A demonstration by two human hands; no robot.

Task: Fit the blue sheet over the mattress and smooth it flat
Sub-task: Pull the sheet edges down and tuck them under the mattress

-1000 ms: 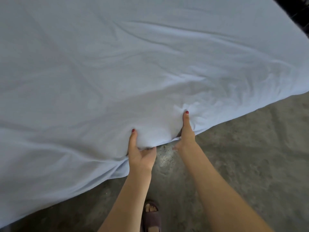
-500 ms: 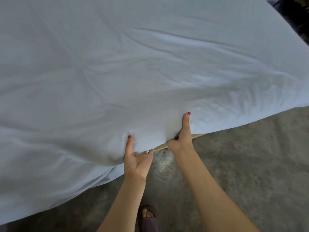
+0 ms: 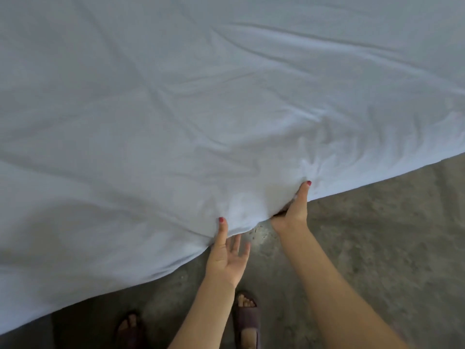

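Two bare arms reach in from the near edge toward the hem of the blue sheet (image 3: pixel 176 109). Sheet covers nearly the whole view, spread from far left to far right over the bed; mattress itself hidden beneath it. Long creases run across the cloth, most of them fanning out from the near edge where the hands meet it. Hem runs on a slant, nearer at left, farther at right.

Near left, on the grey concrete floor (image 3: pixel 377 248): a foot in a dark sandal (image 3: pixel 129 328), partly in shadow under the sheet's overhang. Just right of it, a second sandal (image 3: pixel 247 321), dark purple-grey, toes showing, partly covered by the left forearm.

Left hand (image 3: pixel 226 255): palm turned up, fingers straight and spread, thumb with red nail lying against the hem. Fingers point at the underside of the edge; whether they touch the cloth cannot be told. Nothing held in it.

Between the hands, the hem bulges up a little and a bright patch of floor shows.

Right hand (image 3: pixel 294 210): thumb with red nail on top of the sheet, fingers tucked out of sight under the edge, pinching the cloth. Wrinkles bunch tightly just beyond this thumb.
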